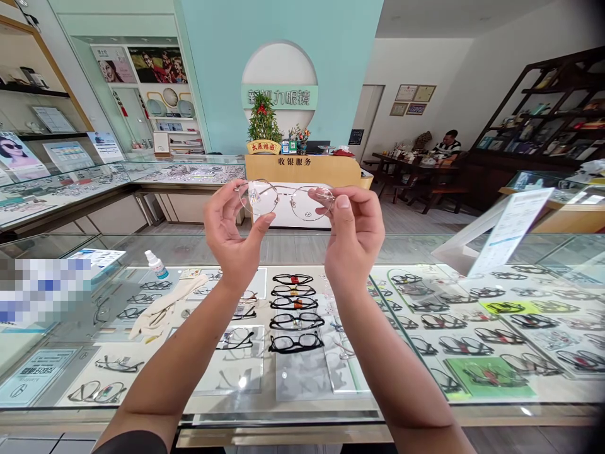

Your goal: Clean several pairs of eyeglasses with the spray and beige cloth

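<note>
Raised in front of me is a pair of round, thin-rimmed eyeglasses (284,195) with clear lenses. My left hand (232,236) grips its left side, thumb below the lens and fingers behind the rim. On the other side my right hand (354,236) pinches the frame near its right edge, the thumb towards me. Both hands hang above the glass display case (331,407). Below them, inside the case, a column of dark-framed eyeglasses (297,321) lies between my forearms. My left fingertips are partly hidden behind the lens.
On the counter at left are a white spray bottle (157,265) and pale gloves (167,306). A white sign stand (508,230) rises at right. Beyond stands a wooden service desk (302,169) with a plant (263,120). A person (448,146) sits at a far table.
</note>
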A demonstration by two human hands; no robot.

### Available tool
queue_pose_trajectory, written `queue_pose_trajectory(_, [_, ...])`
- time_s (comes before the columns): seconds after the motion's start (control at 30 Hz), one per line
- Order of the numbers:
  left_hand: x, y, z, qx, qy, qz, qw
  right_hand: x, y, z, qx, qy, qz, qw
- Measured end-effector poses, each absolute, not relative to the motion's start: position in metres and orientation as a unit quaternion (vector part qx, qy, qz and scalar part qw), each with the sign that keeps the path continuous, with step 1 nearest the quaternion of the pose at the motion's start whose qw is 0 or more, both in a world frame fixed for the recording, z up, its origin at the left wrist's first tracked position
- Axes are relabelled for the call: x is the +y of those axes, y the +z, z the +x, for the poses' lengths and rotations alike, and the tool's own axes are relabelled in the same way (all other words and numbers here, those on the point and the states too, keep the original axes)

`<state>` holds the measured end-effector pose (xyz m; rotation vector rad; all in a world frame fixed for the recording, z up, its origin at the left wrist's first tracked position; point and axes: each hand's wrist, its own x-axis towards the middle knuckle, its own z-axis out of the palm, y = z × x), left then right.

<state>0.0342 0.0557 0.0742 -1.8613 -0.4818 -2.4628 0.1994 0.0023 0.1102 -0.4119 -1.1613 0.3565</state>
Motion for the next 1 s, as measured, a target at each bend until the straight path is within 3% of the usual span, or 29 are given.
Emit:
queue_pose_trajectory(0.57, [0.051, 0.076, 0.041, -0.174, -0.795, -0.581, 0.015, 0.011, 0.107, 0.208, -0.553, 0.167, -0.244, 0.779])
queue_pose_trajectory(1.0, [0.039, 0.082, 0.045, -0.160, -0.793, -0.587, -0.045, 0.017, 0.107, 0.209, -0.520, 0.259, -0.241, 0.777])
